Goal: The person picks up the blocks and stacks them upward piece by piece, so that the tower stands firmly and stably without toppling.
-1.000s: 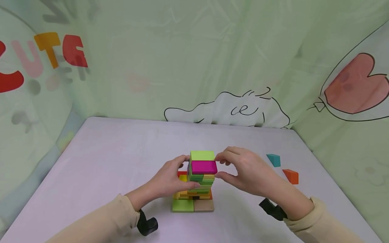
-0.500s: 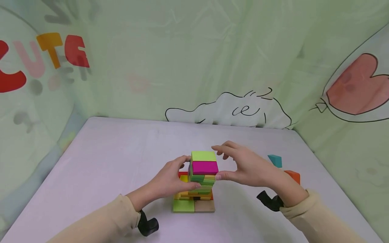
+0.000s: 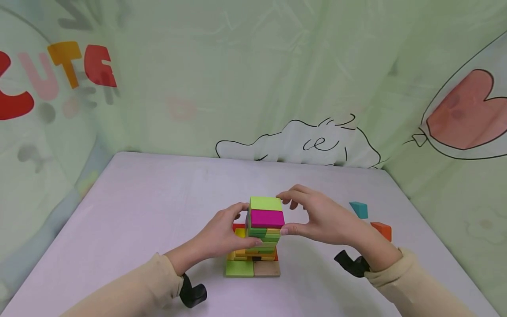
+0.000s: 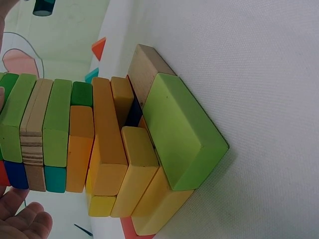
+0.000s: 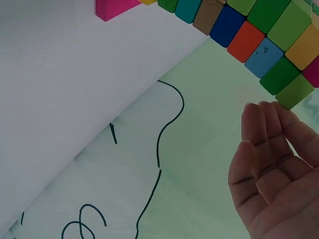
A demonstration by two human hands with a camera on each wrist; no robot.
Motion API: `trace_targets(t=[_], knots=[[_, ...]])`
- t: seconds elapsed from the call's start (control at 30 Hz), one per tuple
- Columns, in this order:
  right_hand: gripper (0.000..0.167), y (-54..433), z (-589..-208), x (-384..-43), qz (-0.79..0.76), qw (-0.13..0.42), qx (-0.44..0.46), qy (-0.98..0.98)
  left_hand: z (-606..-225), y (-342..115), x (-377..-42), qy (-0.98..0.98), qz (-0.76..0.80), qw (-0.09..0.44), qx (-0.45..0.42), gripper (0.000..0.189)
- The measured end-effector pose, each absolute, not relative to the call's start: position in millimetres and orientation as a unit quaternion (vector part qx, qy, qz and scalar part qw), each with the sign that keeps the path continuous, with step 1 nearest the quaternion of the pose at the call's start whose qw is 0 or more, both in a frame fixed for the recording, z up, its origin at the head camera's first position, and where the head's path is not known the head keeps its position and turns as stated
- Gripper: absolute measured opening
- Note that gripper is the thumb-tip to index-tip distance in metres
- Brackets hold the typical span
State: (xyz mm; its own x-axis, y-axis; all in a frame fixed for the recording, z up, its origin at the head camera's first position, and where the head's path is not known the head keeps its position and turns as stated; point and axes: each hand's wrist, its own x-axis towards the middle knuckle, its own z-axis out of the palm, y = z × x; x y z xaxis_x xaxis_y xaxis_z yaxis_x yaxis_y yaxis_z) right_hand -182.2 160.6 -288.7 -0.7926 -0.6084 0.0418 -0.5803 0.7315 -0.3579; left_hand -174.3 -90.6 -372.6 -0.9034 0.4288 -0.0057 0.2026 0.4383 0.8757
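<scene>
A tower of coloured wooden blocks (image 3: 264,243) stands upright on the table, wider at its base. On its upper part lie a magenta block (image 3: 267,218) and, behind it, a light green block (image 3: 266,203). My left hand (image 3: 222,233) holds the tower from the left, thumb across the front and fingers behind. To the right, my right hand (image 3: 322,215) has loosely bent fingers; its index fingertip is at the light green block's edge and its thumb tip at the tower's right side. In the right wrist view, fingertips meet the end of a light green block (image 5: 294,92).
Right of the tower, a teal block (image 3: 358,210) and an orange block (image 3: 381,231) lie loose on the pale table (image 3: 166,189). Printed cloth (image 3: 245,79) hangs behind the table and along both sides. Black wrist mounts (image 3: 192,292) sit below the hands.
My right hand drew up and its index finger lifted off the light green block, then came back down to the block's edge. The left hand keeps its hold on the tower.
</scene>
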Motion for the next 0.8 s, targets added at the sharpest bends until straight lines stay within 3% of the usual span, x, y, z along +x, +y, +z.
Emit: trace_targets(t=[0.47, 0.63, 0.8], knots=[[0.067, 160, -287, -181, -0.174, 0.044, -0.313, 0.933, -371, -90, -173, 0.841, 0.494, 0.113, 0.191, 0.073], [0.077, 152, -286, -181, -0.162, 0.019, -0.329, 0.930, -372, -91, -174, 0.838, 0.498, 0.116, 0.192, 0.072], [0.073, 135, -288, -182, -0.144, -0.002, -0.369, 0.918, -374, -92, -176, 0.835, 0.500, 0.114, 0.198, 0.069]])
